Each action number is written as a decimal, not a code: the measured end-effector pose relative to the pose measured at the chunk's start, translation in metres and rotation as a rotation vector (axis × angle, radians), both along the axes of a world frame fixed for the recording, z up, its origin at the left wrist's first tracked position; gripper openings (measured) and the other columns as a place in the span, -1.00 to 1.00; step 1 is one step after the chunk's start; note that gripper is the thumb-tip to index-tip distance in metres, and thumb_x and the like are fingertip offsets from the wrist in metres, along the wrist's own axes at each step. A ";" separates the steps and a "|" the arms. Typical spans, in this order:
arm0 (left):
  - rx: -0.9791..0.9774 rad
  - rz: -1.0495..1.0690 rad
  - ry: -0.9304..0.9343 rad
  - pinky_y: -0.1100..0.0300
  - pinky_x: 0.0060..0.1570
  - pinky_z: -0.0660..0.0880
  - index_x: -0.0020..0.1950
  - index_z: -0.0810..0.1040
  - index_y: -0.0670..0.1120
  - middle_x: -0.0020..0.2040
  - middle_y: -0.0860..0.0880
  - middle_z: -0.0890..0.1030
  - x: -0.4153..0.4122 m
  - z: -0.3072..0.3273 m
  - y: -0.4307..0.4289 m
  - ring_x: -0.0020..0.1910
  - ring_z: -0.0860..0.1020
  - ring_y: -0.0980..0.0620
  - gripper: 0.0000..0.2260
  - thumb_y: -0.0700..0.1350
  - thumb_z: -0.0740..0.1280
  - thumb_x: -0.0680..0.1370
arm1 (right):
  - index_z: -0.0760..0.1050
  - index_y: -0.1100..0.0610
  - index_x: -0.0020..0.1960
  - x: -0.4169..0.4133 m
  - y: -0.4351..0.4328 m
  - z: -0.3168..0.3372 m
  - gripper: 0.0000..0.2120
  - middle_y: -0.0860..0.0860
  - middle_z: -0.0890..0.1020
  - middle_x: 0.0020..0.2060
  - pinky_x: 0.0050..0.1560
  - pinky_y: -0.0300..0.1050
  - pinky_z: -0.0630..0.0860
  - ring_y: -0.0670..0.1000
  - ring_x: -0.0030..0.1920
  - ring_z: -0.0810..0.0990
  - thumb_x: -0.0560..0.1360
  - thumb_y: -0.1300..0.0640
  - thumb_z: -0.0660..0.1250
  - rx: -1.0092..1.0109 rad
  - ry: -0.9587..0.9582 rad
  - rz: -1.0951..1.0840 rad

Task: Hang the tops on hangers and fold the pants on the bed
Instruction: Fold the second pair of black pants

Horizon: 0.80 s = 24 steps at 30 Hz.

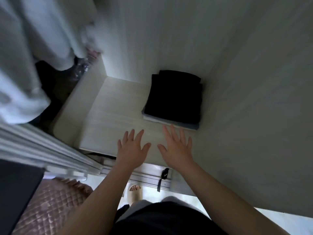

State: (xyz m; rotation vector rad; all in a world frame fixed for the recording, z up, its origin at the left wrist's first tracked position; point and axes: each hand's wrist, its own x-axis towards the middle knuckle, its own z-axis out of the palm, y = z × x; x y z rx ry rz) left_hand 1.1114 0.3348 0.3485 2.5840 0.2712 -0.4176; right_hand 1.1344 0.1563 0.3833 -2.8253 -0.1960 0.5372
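Blurred pale hanging garments (25,48) run off the left edge; folded black pants (174,97) mostly hide pale cloth (188,126) beneath.

Overall level: dim, with a muted grey-green cast inside the wardrobe.
Light source: the brightest area is the floor (122,200) at the bottom; a pale glow also sits in the back left corner of the shelf (110,107).
Glare: the floor strip is nearly blown out to white.
Shadows: the folded black pants (174,97) read as a dark block with almost no detail; a soft shadow lies along their right side.
Hands: the left hand (131,148) and right hand (176,146) are evenly lit and fairly sharp.
Blur: the pale tops (33,48) at upper left are smeared; the door slats (33,145) streak.
Distortion: wide-angle stretch makes the forearms widen toward the lower corners.
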 end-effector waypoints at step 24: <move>0.422 0.859 -0.591 -0.10 0.52 0.17 0.39 0.53 0.02 0.42 0.02 0.49 -0.361 0.095 -0.048 0.53 0.30 -0.12 -0.64 0.01 0.28 0.59 | 0.03 -0.17 0.62 -0.226 0.034 0.074 -0.35 -0.17 0.10 0.61 0.56 0.13 -0.05 0.02 0.62 -0.04 0.62 -0.12 0.23 0.510 0.025 0.846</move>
